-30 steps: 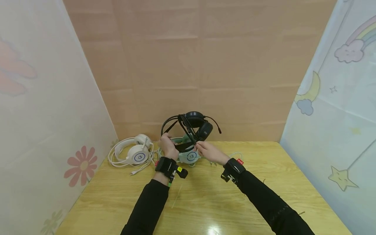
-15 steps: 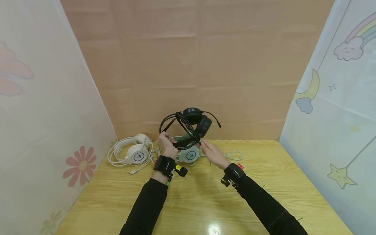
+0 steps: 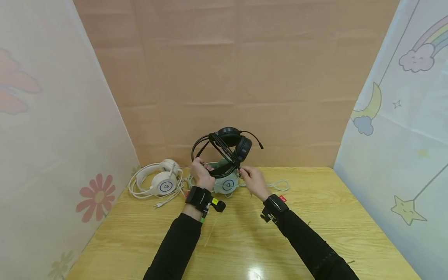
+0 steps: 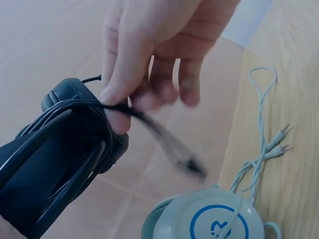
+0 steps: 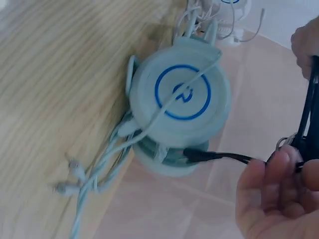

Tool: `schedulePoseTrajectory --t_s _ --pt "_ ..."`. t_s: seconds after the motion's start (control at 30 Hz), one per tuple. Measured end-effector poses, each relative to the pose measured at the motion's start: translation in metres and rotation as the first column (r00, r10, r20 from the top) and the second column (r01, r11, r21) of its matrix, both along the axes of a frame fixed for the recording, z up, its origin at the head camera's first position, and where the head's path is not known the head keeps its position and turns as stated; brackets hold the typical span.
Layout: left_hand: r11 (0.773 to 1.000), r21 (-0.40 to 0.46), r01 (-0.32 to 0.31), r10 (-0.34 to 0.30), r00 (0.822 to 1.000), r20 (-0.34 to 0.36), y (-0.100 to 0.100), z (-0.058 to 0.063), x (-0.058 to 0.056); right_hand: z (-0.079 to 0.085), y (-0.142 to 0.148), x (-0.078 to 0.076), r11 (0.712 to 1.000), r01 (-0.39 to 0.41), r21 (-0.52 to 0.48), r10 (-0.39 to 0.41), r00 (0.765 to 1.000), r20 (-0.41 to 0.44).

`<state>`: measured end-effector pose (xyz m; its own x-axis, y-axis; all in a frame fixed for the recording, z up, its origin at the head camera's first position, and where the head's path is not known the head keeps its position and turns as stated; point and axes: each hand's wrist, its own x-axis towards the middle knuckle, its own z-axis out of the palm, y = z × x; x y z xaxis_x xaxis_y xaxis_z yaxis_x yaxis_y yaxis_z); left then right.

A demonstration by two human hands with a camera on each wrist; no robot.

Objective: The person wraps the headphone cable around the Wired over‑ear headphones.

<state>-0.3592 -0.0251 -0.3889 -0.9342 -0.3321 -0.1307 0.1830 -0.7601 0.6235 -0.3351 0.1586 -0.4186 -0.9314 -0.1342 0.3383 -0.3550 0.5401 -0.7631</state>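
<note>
Held up above the back of the table is a black headset [image 3: 229,137] with a boom microphone and its cable wound around it. My left hand [image 3: 202,175] grips its headband. With thumb and fingers, my right hand [image 3: 254,182] pinches the black cable [image 4: 117,106] beside the lower ear cup. A blurred plug end [image 4: 192,167] of that cable hangs loose past the fingertips. Behind and below the black headset, a pale green headset [image 5: 144,112] sits on the table, partly hidden in the head view.
A white headset [image 3: 164,183] with a coiled white cable lies to the left on the wooden table [image 3: 245,241]. The green headset's cable [image 3: 280,186], with two plugs, stretches right. A brown backdrop [image 3: 238,77] rises behind the table, with patterned panels at both sides.
My right hand has moved slightly right, away from the wound cable, and its wrist has turned a little. The black headset has risen slightly in my left hand.
</note>
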Motion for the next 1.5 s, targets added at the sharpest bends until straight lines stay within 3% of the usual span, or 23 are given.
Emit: schedulePoseTrajectory --t_s 0.13,0.3,0.4,0.5,0.7,0.73,0.8,1.0,1.27,1.5 --pt "0.999 -0.027 0.019 -0.019 1.0 -0.012 0.005 -0.001 0.002 -0.002 -0.003 0.0 0.977 -0.027 -0.21 0.056 0.99 0.133" --pt "0.998 -0.048 0.042 -0.043 0.999 -0.033 0.011 -0.003 0.003 0.002 0.0 0.001 0.878 -0.11 -0.466 0.244 0.94 0.237" --pt "0.996 -0.062 0.057 -0.06 0.997 -0.044 0.016 -0.003 0.004 0.006 0.003 0.001 0.8 -0.133 -0.585 0.348 0.897 0.273" --pt "0.993 -0.106 0.05 -0.058 0.996 -0.068 0.021 -0.003 0.003 0.011 0.005 0.002 0.713 -0.095 -0.695 0.417 0.854 0.311" --pt "0.988 -0.151 0.041 -0.059 0.991 -0.116 0.029 -0.006 0.004 0.02 0.01 0.006 0.487 0.006 -0.873 0.571 0.754 0.324" --pt "0.985 -0.165 0.044 -0.066 0.99 -0.126 0.03 -0.007 0.004 0.021 0.011 0.007 0.459 0.023 -0.888 0.588 0.742 0.323" --pt "0.981 -0.185 0.058 -0.086 0.986 -0.146 0.031 -0.008 0.005 0.021 0.015 0.007 0.43 0.045 -0.902 0.609 0.722 0.327" --pt "0.968 -0.229 0.106 -0.144 0.977 -0.157 0.033 -0.011 0.007 0.018 0.024 0.003 0.427 0.126 -0.895 0.585 0.716 0.38" --pt "0.945 -0.284 0.163 -0.198 0.975 -0.097 0.034 -0.021 0.005 0.012 0.026 0.004 0.4 0.229 -0.887 0.545 0.719 0.431" --pt "0.926 -0.264 0.271 -0.291 0.956 -0.04 0.033 -0.033 0.0 0.001 0.026 0.006 0.432 0.283 -0.857 0.493 0.722 0.486"
